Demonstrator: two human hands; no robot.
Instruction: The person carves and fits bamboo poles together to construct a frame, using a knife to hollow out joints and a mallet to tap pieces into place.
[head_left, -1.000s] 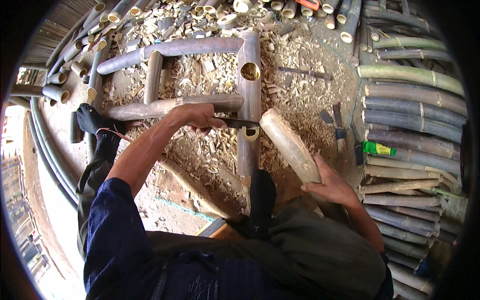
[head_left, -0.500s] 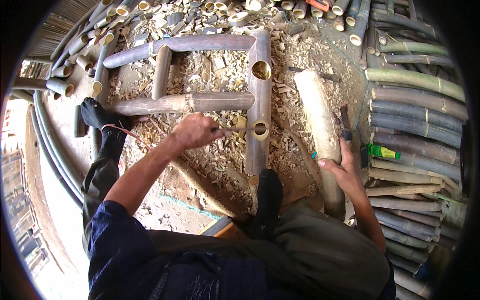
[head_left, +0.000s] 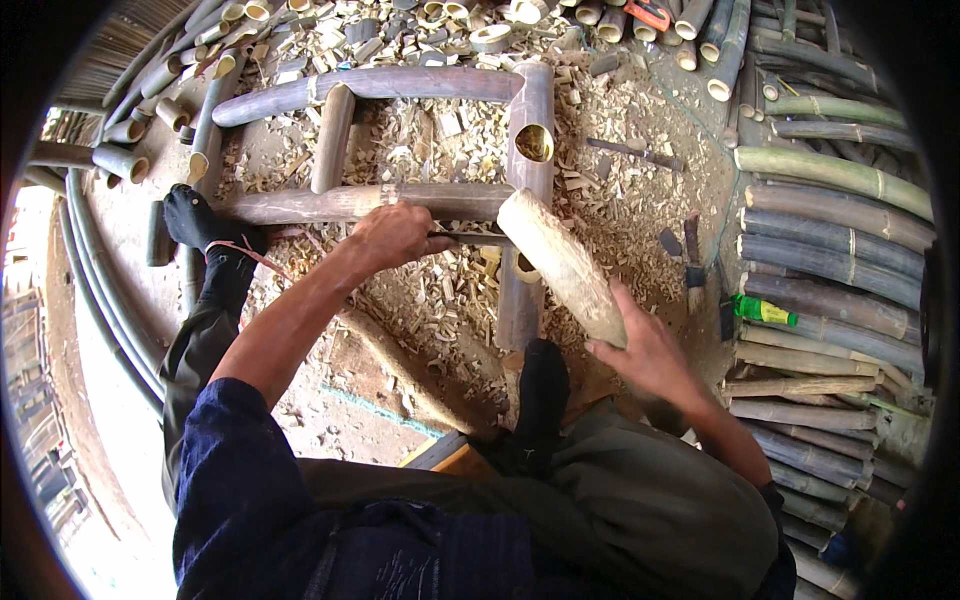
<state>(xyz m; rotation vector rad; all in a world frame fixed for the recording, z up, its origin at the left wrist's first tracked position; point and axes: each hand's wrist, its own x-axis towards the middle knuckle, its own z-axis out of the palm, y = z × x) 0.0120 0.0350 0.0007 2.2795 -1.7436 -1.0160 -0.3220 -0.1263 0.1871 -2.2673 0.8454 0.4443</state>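
Note:
My left hand (head_left: 393, 237) is closed round the handle of a chisel (head_left: 472, 239). The chisel points right, toward the lower hole (head_left: 528, 270) in a thick bamboo post (head_left: 520, 312); its tip is hidden behind a pale wooden mallet (head_left: 562, 262). My right hand (head_left: 645, 342) grips this thick, club-like mallet near its lower end, tilted up to the left across the post. The post also has an upper hole (head_left: 533, 143). An upper bamboo rail (head_left: 400, 84) and a lower bamboo rail (head_left: 445, 203) meet it, with a short bamboo crosspiece (head_left: 333, 140) between them.
Wood chips (head_left: 620, 210) cover the ground. A dark narrow bar (head_left: 635, 153) and a slim tool (head_left: 692, 250) lie right of the frame, near a green bottle (head_left: 764, 310). Bamboo poles (head_left: 830, 245) are stacked at the right. My socked feet (head_left: 542, 385) rest beside the frame.
My right hand has swung the mallet up and left, from beside the frame to over the post and chisel. My left hand has shifted slightly up and right, keeping the chisel.

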